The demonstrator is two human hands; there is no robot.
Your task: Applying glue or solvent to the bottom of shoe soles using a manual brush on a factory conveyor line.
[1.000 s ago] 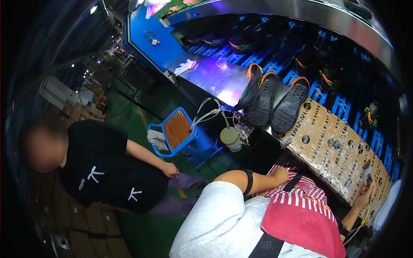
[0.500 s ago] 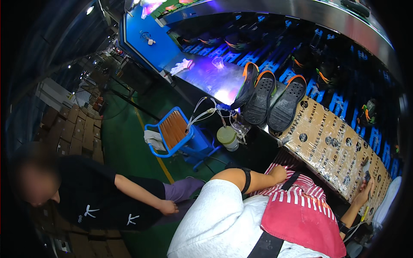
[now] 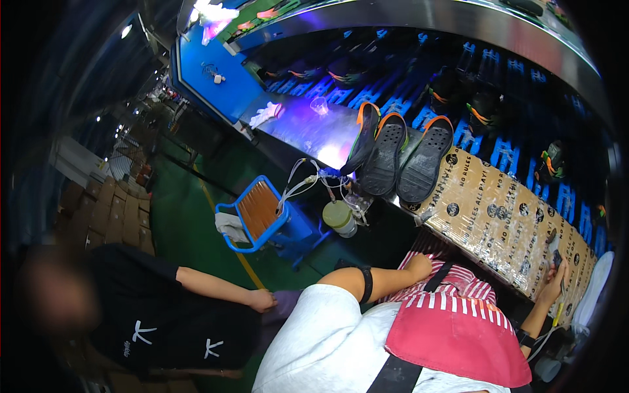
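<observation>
My right hand [image 3: 554, 283] is at the cardboard-covered worktop's [image 3: 493, 208] right end, its fingers closed around a slim tool [image 3: 557, 257] with a dark handle; its exact kind is too small to tell. Near the red-and-white striped apron [image 3: 452, 281], my left hand [image 3: 418, 266] is curled; what it holds, if anything, is hidden. Two dark clogs, one left [image 3: 384, 157] and one right [image 3: 426, 160], lie side by side at the worktop's left end. Both have orange edges. A third clog [image 3: 362, 139] leans on its side against them.
Beyond the worktop runs a conveyor with blue slats [image 3: 503, 154], carrying several dark shoes. Left of the clogs are a white glove [image 3: 266, 115] and a clear cup [image 3: 319, 105] on a metal surface. A blue cart [image 3: 257, 213] and a lidded tub [image 3: 338, 216] stand below. A co-worker [image 3: 177, 314] is at the left.
The view has shifted slightly, so the worktop and clogs appear a little further left and higher. The co-worker's body appears further right and lower. Both my hands keep nearly the same pose.
</observation>
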